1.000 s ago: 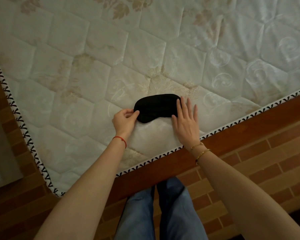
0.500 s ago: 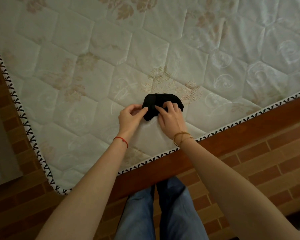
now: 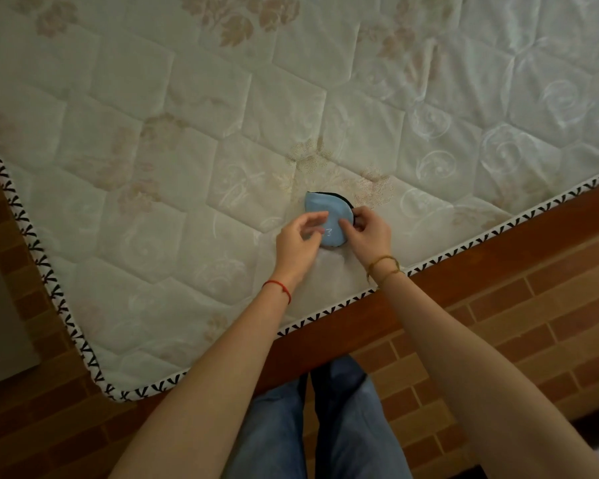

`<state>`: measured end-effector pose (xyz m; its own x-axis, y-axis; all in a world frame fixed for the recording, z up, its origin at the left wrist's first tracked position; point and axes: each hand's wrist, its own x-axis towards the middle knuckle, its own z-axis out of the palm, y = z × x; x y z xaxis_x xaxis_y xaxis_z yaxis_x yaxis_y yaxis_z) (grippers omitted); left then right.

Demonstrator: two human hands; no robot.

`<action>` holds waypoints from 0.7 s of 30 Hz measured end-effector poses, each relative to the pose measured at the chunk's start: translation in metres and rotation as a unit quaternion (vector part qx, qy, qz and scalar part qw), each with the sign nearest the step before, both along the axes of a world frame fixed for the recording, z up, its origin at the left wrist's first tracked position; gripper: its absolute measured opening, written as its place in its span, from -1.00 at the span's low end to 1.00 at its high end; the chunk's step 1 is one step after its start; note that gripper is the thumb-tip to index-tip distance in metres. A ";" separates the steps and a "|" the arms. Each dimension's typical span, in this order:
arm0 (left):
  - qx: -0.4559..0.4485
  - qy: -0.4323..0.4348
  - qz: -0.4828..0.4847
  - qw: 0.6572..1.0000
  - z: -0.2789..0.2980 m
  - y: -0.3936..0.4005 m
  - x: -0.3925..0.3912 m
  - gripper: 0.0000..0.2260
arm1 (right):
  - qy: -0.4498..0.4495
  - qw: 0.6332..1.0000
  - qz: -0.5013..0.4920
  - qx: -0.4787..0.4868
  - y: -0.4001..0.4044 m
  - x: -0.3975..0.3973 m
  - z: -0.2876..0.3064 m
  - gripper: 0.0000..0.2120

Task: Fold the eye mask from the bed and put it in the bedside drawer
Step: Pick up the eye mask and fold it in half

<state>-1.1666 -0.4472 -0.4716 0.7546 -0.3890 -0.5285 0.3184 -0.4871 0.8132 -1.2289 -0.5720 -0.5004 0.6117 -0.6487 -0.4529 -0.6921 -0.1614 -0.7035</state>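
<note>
A: Where do we log the eye mask (image 3: 331,217)?

B: On the mattress (image 3: 194,160) near its edge, doubled over, light blue side up.

A: Hands?

B: Right hand (image 3: 369,233) pinches its right edge; left hand (image 3: 298,240) fingers loosely apart, just beside it.

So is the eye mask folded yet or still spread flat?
Folded. The eye mask lies doubled over on the mattress, light blue side up, with the right hand pinching its edge.

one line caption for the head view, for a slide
Both hands fold the eye mask in half, blue side out, on the quilted mattress.
</note>
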 end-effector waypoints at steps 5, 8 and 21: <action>0.084 -0.048 0.020 0.995 -0.009 0.001 0.009 -0.76 | 0.025 0.998 -0.004 -0.062 -0.014 0.003 -0.009 -0.84; 0.109 -0.008 0.015 0.994 -0.014 -0.004 0.014 -0.66 | 0.022 0.997 -0.054 -0.043 -0.015 0.005 -0.009 -0.72; 0.118 0.030 -0.003 0.993 -0.015 -0.015 0.020 -0.68 | 0.069 0.997 -0.036 0.001 -0.024 0.016 -0.004 -0.85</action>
